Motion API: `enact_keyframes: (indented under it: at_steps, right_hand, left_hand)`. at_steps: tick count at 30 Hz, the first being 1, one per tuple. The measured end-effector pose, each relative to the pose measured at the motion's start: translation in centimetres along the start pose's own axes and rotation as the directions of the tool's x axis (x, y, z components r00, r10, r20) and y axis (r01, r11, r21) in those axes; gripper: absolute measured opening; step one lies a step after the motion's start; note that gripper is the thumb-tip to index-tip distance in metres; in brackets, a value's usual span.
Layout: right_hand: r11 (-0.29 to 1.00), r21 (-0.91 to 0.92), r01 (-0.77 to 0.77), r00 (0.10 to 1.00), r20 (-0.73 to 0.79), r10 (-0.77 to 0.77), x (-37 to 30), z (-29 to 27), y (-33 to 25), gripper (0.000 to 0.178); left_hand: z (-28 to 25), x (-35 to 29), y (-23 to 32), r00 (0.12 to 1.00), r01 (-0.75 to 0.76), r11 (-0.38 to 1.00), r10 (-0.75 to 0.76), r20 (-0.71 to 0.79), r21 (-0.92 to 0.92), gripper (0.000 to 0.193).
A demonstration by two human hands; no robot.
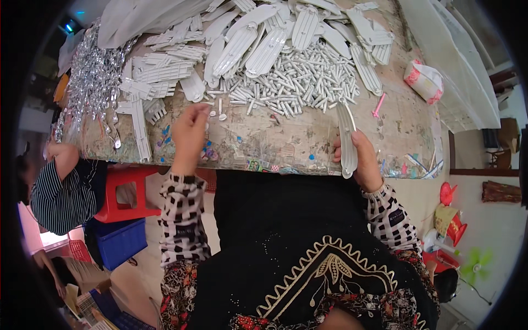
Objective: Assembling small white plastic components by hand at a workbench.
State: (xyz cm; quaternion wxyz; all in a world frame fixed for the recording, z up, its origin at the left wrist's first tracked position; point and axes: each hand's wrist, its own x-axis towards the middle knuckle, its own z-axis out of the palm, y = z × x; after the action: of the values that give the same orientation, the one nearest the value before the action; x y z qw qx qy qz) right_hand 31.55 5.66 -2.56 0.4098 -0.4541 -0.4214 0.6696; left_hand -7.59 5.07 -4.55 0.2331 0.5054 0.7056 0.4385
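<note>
My right hand (366,159) grips a long, narrow white slatted plastic piece (346,137) with rounded ends, held upright above the table's front edge. Its thumb lies on the near side and the fingertips show on the other side. My left hand (190,133) is over the table with its fingers drawn together; whatever may be between them is too small to tell. Just beside those fingertips lie a few small white plastic bits (221,116). Farther back is a heap of short white plastic pegs (297,82), and behind it a pile of similar slatted pieces (269,52).
Flat white slatted parts (159,71) are stacked at the left, beside strands of shiny silver beads (91,77). A pink stick (379,104) and a white-and-pink packet (424,81) lie at the right. Another person's striped sleeve (52,195) and a red stool (129,192) are at the left.
</note>
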Motion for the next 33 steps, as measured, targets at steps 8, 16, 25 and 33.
enact_keyframes:
  at_steps: [8,16,25,33]
  right_hand:
    - [0.997,-0.062,0.034,0.999,0.002,-0.034,0.1,0.3,0.5,0.043]
    - [0.997,-0.054,0.05,0.999,0.009,-0.05,0.1,0.2,0.6,0.046]
    - [0.997,-0.052,0.05,0.999,0.005,-0.05,0.1,0.2,0.7,0.046]
    - [0.999,-0.048,-0.026,1.0,-0.017,0.025,-0.1,0.0,-0.6,0.05]
  left_hand:
    - [-3.4,4.3,0.9,0.892,-0.103,0.519,0.425,-0.152,0.848,0.021]
    - [-5.8,6.4,0.1,0.887,-0.106,0.224,0.461,-0.009,0.969,0.027]
    - [-5.7,2.2,1.1,0.659,-0.554,0.401,0.747,0.09,0.729,0.028]
    - [-3.1,-3.3,4.9,0.493,-0.815,0.393,0.856,0.153,0.426,0.034]
